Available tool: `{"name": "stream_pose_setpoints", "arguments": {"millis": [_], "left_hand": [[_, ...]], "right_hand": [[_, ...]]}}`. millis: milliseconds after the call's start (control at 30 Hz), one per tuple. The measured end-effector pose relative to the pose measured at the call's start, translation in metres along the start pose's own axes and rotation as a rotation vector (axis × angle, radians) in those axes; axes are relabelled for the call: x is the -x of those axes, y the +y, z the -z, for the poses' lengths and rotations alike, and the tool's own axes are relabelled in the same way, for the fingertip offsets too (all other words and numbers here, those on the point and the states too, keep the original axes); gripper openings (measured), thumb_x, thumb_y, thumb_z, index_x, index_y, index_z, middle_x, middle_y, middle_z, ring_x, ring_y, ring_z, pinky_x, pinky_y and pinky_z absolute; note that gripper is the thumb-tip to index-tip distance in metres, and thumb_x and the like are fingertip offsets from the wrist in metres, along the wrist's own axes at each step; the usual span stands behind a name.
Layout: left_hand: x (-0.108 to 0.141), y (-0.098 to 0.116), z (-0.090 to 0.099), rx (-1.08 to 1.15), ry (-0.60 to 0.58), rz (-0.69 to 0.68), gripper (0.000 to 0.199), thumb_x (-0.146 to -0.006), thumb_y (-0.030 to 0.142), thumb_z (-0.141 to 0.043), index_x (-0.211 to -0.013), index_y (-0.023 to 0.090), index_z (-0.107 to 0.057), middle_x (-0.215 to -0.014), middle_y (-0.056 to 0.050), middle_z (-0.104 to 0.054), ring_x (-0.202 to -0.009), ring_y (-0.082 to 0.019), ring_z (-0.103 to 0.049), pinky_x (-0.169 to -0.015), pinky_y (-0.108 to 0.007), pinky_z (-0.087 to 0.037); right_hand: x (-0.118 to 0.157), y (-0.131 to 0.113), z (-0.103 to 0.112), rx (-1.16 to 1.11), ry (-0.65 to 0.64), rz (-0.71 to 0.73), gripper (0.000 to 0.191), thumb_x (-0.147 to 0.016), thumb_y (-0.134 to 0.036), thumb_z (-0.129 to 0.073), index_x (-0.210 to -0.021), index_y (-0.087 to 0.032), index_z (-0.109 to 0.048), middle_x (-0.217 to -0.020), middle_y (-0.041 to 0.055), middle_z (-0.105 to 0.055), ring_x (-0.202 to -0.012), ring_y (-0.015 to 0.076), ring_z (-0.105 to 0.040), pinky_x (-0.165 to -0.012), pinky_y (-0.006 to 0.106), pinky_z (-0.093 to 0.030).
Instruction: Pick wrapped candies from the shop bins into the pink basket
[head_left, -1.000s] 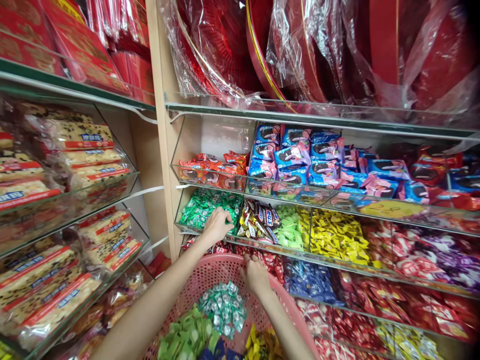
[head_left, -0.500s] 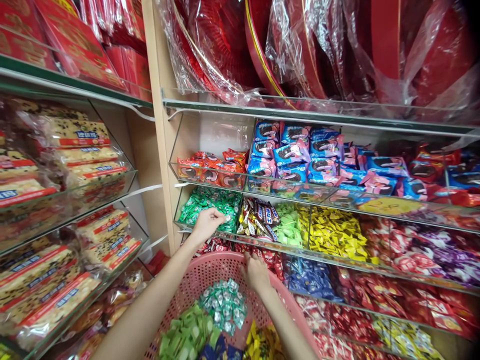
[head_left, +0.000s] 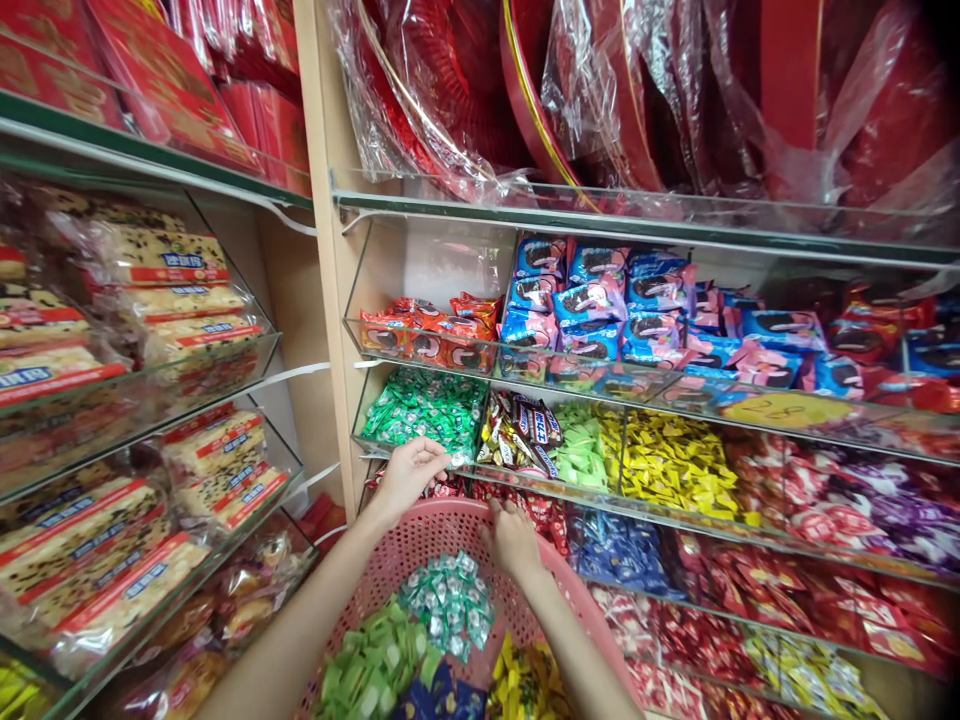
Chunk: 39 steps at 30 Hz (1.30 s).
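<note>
My left hand [head_left: 409, 478] is closed in a pinch just in front of the glass bin of green-wrapped candies [head_left: 427, 408]. A bit of pale and green wrapper shows at its fingertips; how many pieces it holds is hidden. My right hand [head_left: 513, 540] grips the far rim of a pink perforated plastic basket [head_left: 379, 570]. Inside the basket lie clear-and-green wrapped candies [head_left: 452, 605], light green packets [head_left: 379, 665], dark blue packets [head_left: 439, 697] and yellow packets [head_left: 527, 685], each in its own heap.
Right of the green bin are brown-wrapped chocolate bars [head_left: 534, 425] and yellow packets [head_left: 679, 460]. Blue-and-pink cookie packs [head_left: 589, 305] fill the shelf above. Glass shelf edges [head_left: 645, 492] run close to both hands. Packaged pastries [head_left: 97, 560] line the left shelves.
My left hand has come down and back from the green candy bin toward the basket, still pinched. My right hand stays on the rim. The camera view has shifted slightly.
</note>
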<state>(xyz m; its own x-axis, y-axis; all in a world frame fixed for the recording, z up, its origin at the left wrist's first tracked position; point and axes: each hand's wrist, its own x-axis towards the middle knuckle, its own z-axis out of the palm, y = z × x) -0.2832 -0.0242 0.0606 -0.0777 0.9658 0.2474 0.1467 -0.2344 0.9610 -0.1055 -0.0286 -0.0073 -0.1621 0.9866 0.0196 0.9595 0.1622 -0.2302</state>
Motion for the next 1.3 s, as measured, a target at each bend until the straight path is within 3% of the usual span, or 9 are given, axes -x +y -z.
{"name": "stream_pose_setpoints", "arguments": {"millis": [200, 400, 500, 667, 1000, 1133, 1300], "left_hand": [[0.008, -0.011, 0.000, 0.002, -0.100, 0.000, 0.031, -0.068, 0.041, -0.066, -0.083, 0.016, -0.057, -0.060, 0.003, -0.060, -0.054, -0.009, -0.057, -0.051, -0.019, -0.042], [0.023, -0.024, -0.002, -0.092, -0.425, 0.091, 0.024, -0.070, 0.036, -0.064, -0.081, 0.016, -0.057, -0.059, 0.004, -0.059, -0.054, -0.009, -0.056, -0.054, -0.020, -0.042], [0.028, -0.034, -0.005, -0.142, -0.510, 0.152, 0.021, -0.070, 0.033, -0.063, -0.079, 0.015, -0.058, -0.058, 0.004, -0.058, -0.053, -0.009, -0.056, -0.053, -0.020, -0.041], [0.033, -0.053, -0.010, -0.215, -0.542, 0.266, 0.016, -0.069, 0.027, -0.057, -0.079, 0.014, -0.057, -0.057, 0.003, -0.056, -0.050, -0.011, -0.055, -0.048, -0.020, -0.039], [0.050, -0.108, -0.040, -0.469, -0.589, 0.274, 0.020, -0.066, 0.010, -0.047, -0.078, 0.012, -0.062, -0.051, 0.004, -0.050, -0.045, -0.011, -0.052, -0.044, -0.018, -0.034], [0.052, -0.116, -0.042, -0.538, -0.586, 0.225, 0.023, -0.068, 0.011, -0.047, -0.083, 0.012, -0.065, -0.053, 0.003, -0.054, -0.047, -0.011, -0.052, -0.046, -0.018, -0.035], [0.050, -0.112, -0.038, -0.742, -0.589, -0.004, 0.023, -0.069, 0.011, -0.049, -0.081, 0.015, -0.068, -0.062, 0.000, -0.062, -0.058, -0.012, -0.055, -0.055, -0.019, -0.038]], "right_hand": [[0.000, 0.001, -0.001, 0.022, -0.001, 0.004, 0.048, -0.086, -0.028, -0.045, -0.131, -0.014, -0.047, -0.123, 0.0160, -0.055, -0.115, 0.0285, -0.049, -0.095, 0.037, -0.035], [0.002, -0.004, 0.001, 0.009, -0.002, 0.032, 0.047, -0.085, -0.026, -0.045, -0.130, -0.014, -0.048, -0.124, 0.0161, -0.055, -0.115, 0.0287, -0.049, -0.094, 0.037, -0.035], [0.003, -0.006, 0.001, 0.011, -0.012, 0.043, 0.046, -0.086, -0.025, -0.043, -0.130, -0.014, -0.048, -0.124, 0.0159, -0.054, -0.115, 0.0288, -0.049, -0.094, 0.037, -0.035], [0.002, -0.008, -0.001, -0.004, -0.020, 0.033, 0.049, -0.084, -0.026, -0.047, -0.132, -0.015, -0.046, -0.128, 0.0148, -0.052, -0.118, 0.0280, -0.046, -0.096, 0.036, -0.033], [0.002, -0.012, -0.001, 0.004, -0.037, 0.042, 0.052, -0.084, -0.027, -0.046, -0.133, -0.013, -0.045, -0.126, 0.0155, -0.053, -0.116, 0.0295, -0.047, -0.096, 0.037, -0.034], [0.000, -0.010, -0.004, -0.006, -0.036, 0.042, 0.051, -0.084, -0.027, -0.046, -0.133, -0.012, -0.046, -0.126, 0.0158, -0.053, -0.116, 0.0301, -0.047, -0.096, 0.038, -0.034], [-0.001, -0.008, -0.005, -0.010, -0.028, 0.043, 0.049, -0.083, -0.026, -0.046, -0.130, -0.013, -0.048, -0.126, 0.0162, -0.052, -0.116, 0.0286, -0.048, -0.095, 0.037, -0.034]]}}
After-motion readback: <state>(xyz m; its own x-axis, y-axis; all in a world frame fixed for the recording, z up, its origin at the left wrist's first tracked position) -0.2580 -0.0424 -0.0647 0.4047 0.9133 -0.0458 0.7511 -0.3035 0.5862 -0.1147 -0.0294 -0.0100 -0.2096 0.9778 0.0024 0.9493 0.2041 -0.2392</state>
